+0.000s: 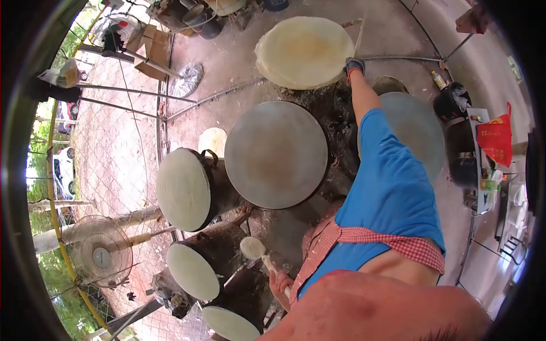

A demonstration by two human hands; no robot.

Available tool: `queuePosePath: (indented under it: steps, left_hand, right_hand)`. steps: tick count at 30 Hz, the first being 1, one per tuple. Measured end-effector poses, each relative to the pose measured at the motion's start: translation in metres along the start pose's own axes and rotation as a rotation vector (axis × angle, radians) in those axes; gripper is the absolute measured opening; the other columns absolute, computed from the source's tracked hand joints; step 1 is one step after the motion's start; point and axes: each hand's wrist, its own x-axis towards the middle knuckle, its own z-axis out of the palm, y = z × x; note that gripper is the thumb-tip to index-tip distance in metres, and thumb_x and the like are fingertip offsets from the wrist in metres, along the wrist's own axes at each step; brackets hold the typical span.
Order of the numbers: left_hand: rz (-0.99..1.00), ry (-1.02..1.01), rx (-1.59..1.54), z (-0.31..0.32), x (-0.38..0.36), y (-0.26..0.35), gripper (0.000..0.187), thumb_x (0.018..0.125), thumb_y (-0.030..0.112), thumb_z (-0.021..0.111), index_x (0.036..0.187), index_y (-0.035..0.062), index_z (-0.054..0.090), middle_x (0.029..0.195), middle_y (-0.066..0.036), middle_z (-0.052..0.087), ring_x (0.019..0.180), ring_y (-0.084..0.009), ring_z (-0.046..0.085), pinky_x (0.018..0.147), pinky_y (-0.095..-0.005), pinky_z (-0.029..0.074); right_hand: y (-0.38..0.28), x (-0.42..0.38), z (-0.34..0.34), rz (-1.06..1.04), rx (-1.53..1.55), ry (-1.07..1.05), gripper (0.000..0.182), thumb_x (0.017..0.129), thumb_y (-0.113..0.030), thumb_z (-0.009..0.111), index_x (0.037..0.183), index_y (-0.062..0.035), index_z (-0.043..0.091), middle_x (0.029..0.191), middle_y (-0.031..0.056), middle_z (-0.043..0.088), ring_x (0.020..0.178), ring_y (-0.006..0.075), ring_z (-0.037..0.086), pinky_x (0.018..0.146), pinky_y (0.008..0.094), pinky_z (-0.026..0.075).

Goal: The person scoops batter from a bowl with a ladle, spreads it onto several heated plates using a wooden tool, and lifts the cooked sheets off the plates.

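**Ladle low, glove at the stack**

Our left hand (280,281), down at seven o'clock, wraps its fingers around the ladle (253,249) handle, bowl tipped toward the batter pots (193,270) (handy for scooping). Up at one o'clock, our gloved right hand (354,66) touches the stacked sheets' (304,51) edge; we cannot tell its fingers' pose. Between them sits the round griddle (276,153).

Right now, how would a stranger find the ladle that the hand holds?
Start at the big round grey griddle in the middle. Below it, the left hand grips a pale wooden-handled ladle. It is the only small round disc on a stick; the neighbouring dark pots are far wider.
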Motion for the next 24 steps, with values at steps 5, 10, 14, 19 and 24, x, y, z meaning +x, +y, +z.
queuePosePath:
  steps: [5,10,14,19,24]
  left_hand:
    - [0.126,-0.068,-0.034,-0.009,-0.003,0.005,0.035,0.089,0.023,0.038,0.118,0.0048,0.043,0.055,0.001,0.030,0.039,-0.0065,0.029,0.035,-0.0190,0.028]
    - [0.190,-0.265,0.273,-0.101,-0.009,0.062,0.029,0.089,0.021,0.039,0.116,0.0135,0.044,0.055,0.000,0.030,0.038,-0.0057,0.028,0.031,-0.0189,0.027]
    - [0.531,-0.001,0.413,-0.144,-0.047,0.054,0.047,0.083,0.048,0.035,0.083,0.0023,0.049,0.055,-0.006,0.047,0.044,-0.0190,0.040,0.041,-0.0318,0.032]
    - [0.673,-0.420,-0.178,-0.202,-0.117,-0.022,0.017,0.089,0.022,0.039,0.099,0.0129,0.049,0.055,0.001,0.030,0.036,-0.0056,0.027,0.029,-0.0186,0.026]
    - [1.154,-0.760,-0.311,-0.331,-0.173,-0.076,0.024,0.090,0.020,0.035,0.112,0.0141,0.043,0.057,0.000,0.030,0.039,-0.0080,0.030,0.029,-0.0196,0.027]
  right_hand:
    - [-0.015,-0.058,-0.051,-0.364,-0.372,0.202,0.037,0.080,-0.037,0.040,0.081,-0.0085,0.063,0.088,0.0168,0.060,0.082,0.0336,0.058,0.066,0.0427,0.045]
    - [-0.064,-0.157,-0.043,-0.817,-0.449,0.002,0.057,0.076,-0.055,0.044,0.110,-0.0096,0.051,0.098,0.0184,0.056,0.093,0.0338,0.053,0.076,0.0411,0.042]
    - [-0.047,-0.295,0.048,-1.192,-0.136,-0.596,0.035,0.082,-0.027,0.053,0.107,-0.0032,0.052,0.093,0.0170,0.058,0.087,0.0240,0.056,0.072,0.0300,0.044]
    - [0.018,-0.554,0.035,-0.628,-0.338,-1.659,0.022,0.079,-0.020,0.057,0.093,-0.0036,0.058,0.070,0.0006,0.055,0.057,0.0065,0.045,0.049,0.0228,0.037]
    - [0.166,-0.773,-0.063,-1.566,-0.369,-2.228,0.024,0.076,-0.021,0.059,0.092,-0.0031,0.058,0.069,0.0076,0.056,0.060,0.0145,0.051,0.057,0.0273,0.039]
